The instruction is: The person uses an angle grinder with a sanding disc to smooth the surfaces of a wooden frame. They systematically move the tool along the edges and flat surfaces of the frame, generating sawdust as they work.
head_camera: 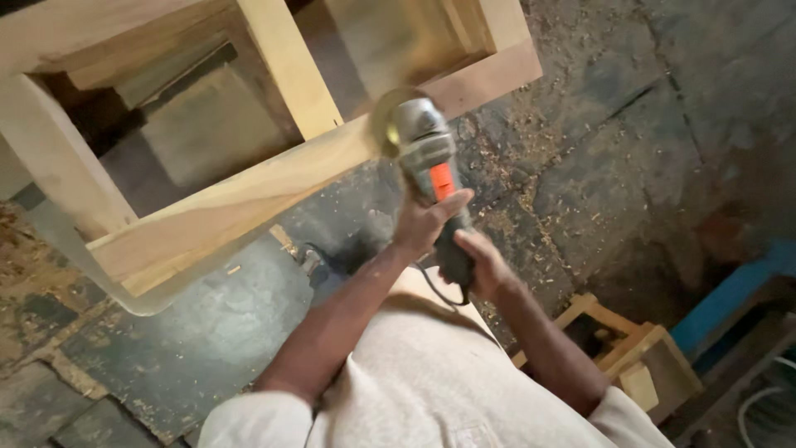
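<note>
A grey angle grinder (431, 158) with an orange switch is held out in front of me. Its spinning disc (386, 124) is blurred and sits against the edge of a pale wooden frame (249, 195). My left hand (424, 220) grips the grinder's body just below the orange switch. My right hand (477, 265) holds the dark rear handle, where a black cord hangs down. The frame has several open compartments and slants across the upper left of the view.
Grey floor (597, 166) strewn with sawdust and wood shavings lies below. A small wooden box frame (638, 357) stands at lower right, next to a blue beam (730, 299). White cable shows in the bottom right corner.
</note>
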